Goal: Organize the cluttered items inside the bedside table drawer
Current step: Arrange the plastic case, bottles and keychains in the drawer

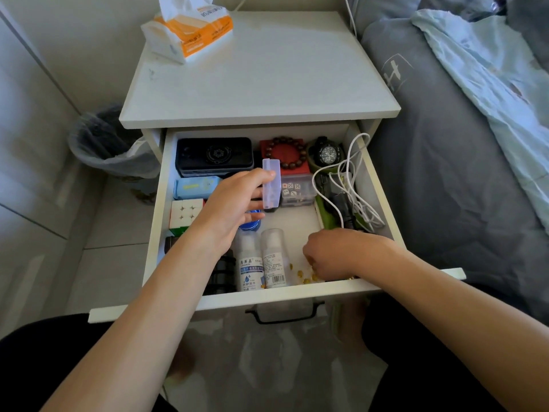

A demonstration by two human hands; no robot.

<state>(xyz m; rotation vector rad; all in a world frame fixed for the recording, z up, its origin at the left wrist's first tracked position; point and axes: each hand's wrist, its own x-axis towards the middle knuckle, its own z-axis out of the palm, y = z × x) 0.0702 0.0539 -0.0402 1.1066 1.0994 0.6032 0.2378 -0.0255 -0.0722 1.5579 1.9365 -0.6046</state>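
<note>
The white drawer (297, 292) of the bedside table is pulled out. My left hand (228, 209) holds a small clear plastic box (271, 184) upright above the drawer's middle. My right hand (332, 254) is down at the drawer's front right with curled fingers among several small yellow pieces (300, 273); whether it pinches any is hidden. Two white bottles (263, 263) lie at the front centre. Also inside are a black case (214, 156), a blue box (196, 187), a puzzle cube (185, 215), a bead bracelet (286, 153) on a red box, a dice box (297, 190), a black watch (326, 151) and a white cable (347, 185).
A tissue pack (190, 28) lies on the bedside table top (267, 84). A lined waste bin (110, 141) stands on the floor to the left. The bed with grey and light blue bedding (460, 129) is close on the right. The black drawer handle (285, 315) faces me.
</note>
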